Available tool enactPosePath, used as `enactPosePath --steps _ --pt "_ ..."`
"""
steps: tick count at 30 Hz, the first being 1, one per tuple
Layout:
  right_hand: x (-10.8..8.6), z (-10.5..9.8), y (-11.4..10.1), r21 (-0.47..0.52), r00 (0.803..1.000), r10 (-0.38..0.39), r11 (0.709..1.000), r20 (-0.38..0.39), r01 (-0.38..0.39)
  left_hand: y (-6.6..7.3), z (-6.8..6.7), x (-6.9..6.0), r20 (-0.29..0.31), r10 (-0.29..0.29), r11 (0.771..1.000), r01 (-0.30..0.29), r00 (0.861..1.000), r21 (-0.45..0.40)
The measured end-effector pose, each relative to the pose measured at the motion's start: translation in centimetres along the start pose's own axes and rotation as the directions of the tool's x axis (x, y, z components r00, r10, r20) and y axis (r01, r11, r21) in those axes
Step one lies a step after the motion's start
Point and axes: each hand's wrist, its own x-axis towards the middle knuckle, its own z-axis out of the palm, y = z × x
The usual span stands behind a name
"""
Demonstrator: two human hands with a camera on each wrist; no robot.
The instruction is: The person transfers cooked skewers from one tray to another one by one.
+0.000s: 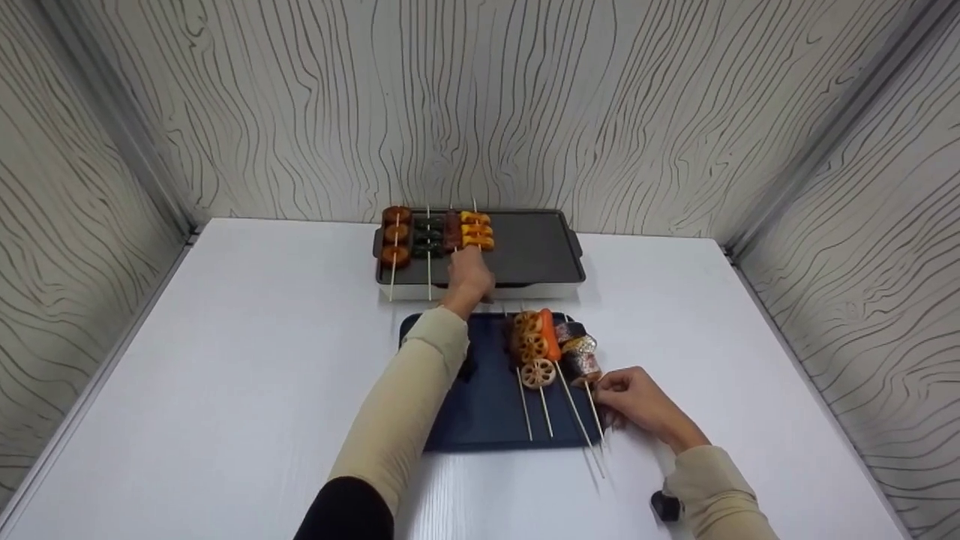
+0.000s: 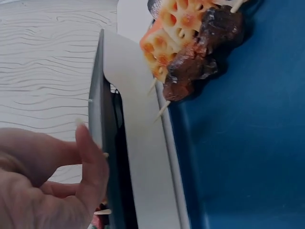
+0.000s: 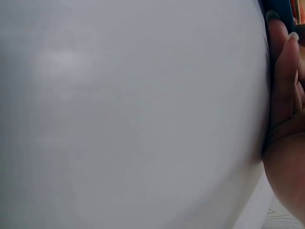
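Note:
My left hand (image 1: 471, 274) pinches the stick of a skewer of yellow pieces (image 1: 476, 231) on the dark griddle (image 1: 532, 244). In the left wrist view, the hand (image 2: 57, 176) has thumb and fingertip together at a stick end. At the right edge of the blue tray (image 1: 480, 420), my right hand (image 1: 637, 401) has its thumb and forefinger at the stick of a skewer of silvery, dark-skinned pieces (image 1: 581, 356). The right wrist view catches its fingers (image 3: 286, 71) beside the tray's edge; their hold is partly hidden.
Left of the yellow skewer lie a dark red skewer (image 1: 451, 231), a dark green one (image 1: 428, 238) and a brown round-slice one (image 1: 396, 234). The tray bears lotus root (image 1: 538, 373), orange (image 1: 551, 337) and brown meat (image 2: 190, 71) skewers. A small black object (image 1: 664, 506) sits near the right sleeve.

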Motion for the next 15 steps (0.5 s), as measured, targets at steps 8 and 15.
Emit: enactPosePath --steps 8,15 --pt "0.15 0.15 -0.25 0.014 1.0 -0.012 1.0 0.001 0.012 -0.35 -0.44 0.08 -0.03 0.026 1.0 -0.026 0.999 0.015" --pt "-0.05 0.04 -0.04 0.018 1.0 -0.005 1.0 0.002 0.005 -0.36 -0.81 -0.06 0.04 0.069 0.997 -0.068 0.997 -0.027"
